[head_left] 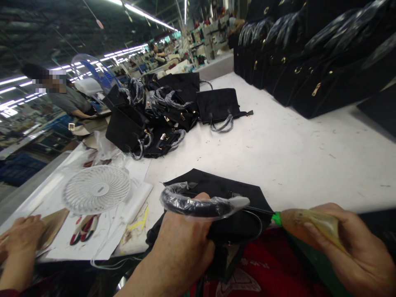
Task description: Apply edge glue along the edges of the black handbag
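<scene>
My left hand point(187, 237) is closed on a black handbag point(216, 181) at the table's front edge. Its fingers pass beneath the bag's plastic-wrapped handle point(198, 207), and a curved zipper point(258, 220) shows at the bag's right side. In my right hand point(349, 243) is a soft, translucent squeeze bottle point(305, 225) with amber liquid inside. The bottle lies on its side, its green-wrapped neck and thin dark nozzle pointing left at the bag. Whether the nozzle touches the bag I cannot tell.
Several finished-looking black bags point(278, 70) stand in rows at the right. More bags point(161, 111) are heaped at the back left. A white round fan point(97, 189) and red-handled snippers point(83, 229) lie at left, near another person's hand point(24, 235). One more person point(68, 95) stands beyond.
</scene>
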Action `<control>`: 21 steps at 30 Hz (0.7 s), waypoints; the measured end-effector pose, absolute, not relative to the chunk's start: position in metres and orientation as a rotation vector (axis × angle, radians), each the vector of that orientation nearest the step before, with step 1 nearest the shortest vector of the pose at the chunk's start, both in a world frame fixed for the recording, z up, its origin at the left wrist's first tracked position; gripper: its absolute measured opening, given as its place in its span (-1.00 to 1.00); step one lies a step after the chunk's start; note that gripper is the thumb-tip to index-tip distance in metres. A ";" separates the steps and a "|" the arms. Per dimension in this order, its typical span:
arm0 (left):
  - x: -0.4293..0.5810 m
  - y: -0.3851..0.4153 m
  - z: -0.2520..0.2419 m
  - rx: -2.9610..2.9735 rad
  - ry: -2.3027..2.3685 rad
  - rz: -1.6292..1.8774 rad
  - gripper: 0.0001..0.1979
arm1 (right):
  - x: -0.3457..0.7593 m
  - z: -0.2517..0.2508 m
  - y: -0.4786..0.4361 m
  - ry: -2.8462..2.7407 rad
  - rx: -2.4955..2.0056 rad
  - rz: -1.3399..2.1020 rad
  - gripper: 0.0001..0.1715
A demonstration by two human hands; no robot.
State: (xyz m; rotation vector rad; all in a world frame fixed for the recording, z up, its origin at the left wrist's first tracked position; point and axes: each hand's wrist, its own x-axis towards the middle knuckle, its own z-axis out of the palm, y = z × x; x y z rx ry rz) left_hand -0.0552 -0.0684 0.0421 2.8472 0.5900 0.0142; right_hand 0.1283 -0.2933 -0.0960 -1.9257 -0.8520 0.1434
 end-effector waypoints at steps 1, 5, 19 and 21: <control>-0.055 -0.068 0.043 2.860 0.606 0.002 -0.65 | 0.129 -0.096 -0.294 -0.845 -1.927 0.128 -0.79; -0.054 -0.068 0.043 2.853 0.640 -0.053 -0.60 | 0.132 -0.097 -0.293 -0.933 -1.861 0.199 -0.82; -0.050 -0.068 0.045 2.875 0.526 0.121 -0.57 | 0.131 -0.100 -0.295 -0.844 -1.964 0.190 -0.72; -0.050 -0.068 0.045 2.869 0.535 0.090 -0.57 | 0.131 -0.099 -0.295 -0.874 -1.919 0.215 -0.73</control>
